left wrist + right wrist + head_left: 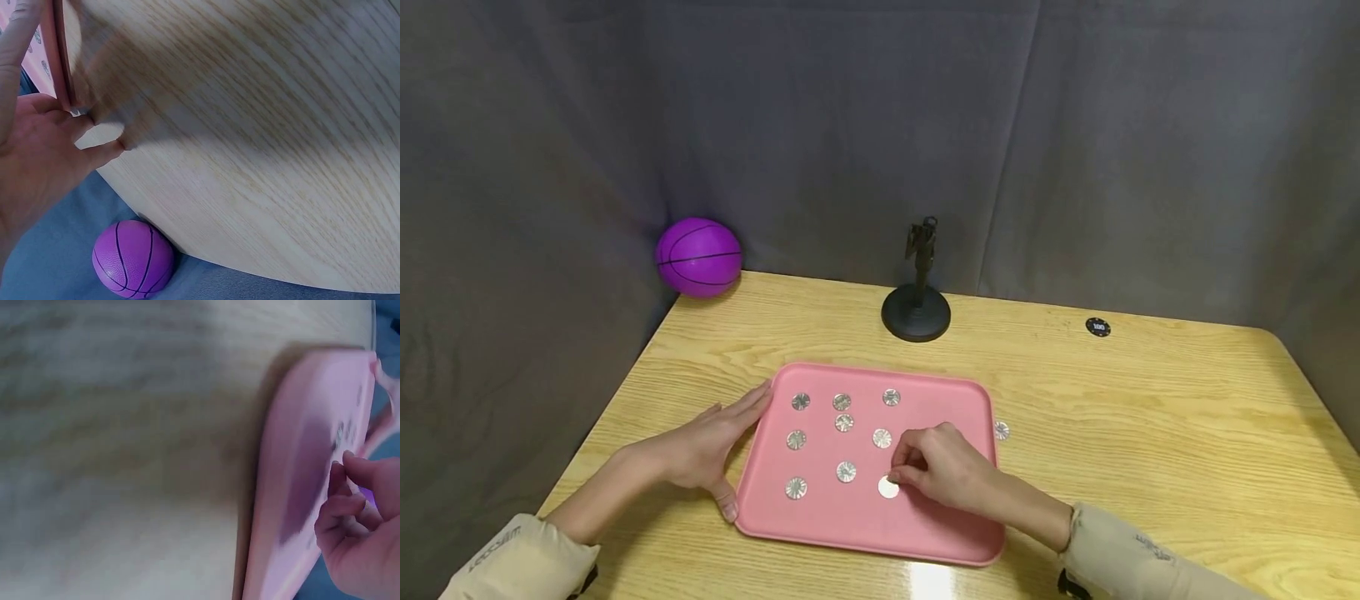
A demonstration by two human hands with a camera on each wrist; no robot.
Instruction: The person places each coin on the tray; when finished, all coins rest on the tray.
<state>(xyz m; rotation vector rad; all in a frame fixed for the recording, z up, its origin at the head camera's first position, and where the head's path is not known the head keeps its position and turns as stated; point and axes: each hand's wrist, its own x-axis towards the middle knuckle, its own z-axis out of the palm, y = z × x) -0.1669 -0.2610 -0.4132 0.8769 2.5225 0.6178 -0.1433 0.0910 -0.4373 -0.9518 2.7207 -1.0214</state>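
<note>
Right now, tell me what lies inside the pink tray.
Nine silver discs show on the pink tray; the right hand pinches the nearest, front-right disc. Anything beneath that hand is hidden. Another disc lies outside, on the table.

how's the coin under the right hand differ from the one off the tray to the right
The coin at the right hand lies inside the pink tray, fingertips on it; the stray coin sits on the bare table, untouched. The first shows a plain bright face, the stray a rayed pattern. Both are small, round, silver and flat.
</note>
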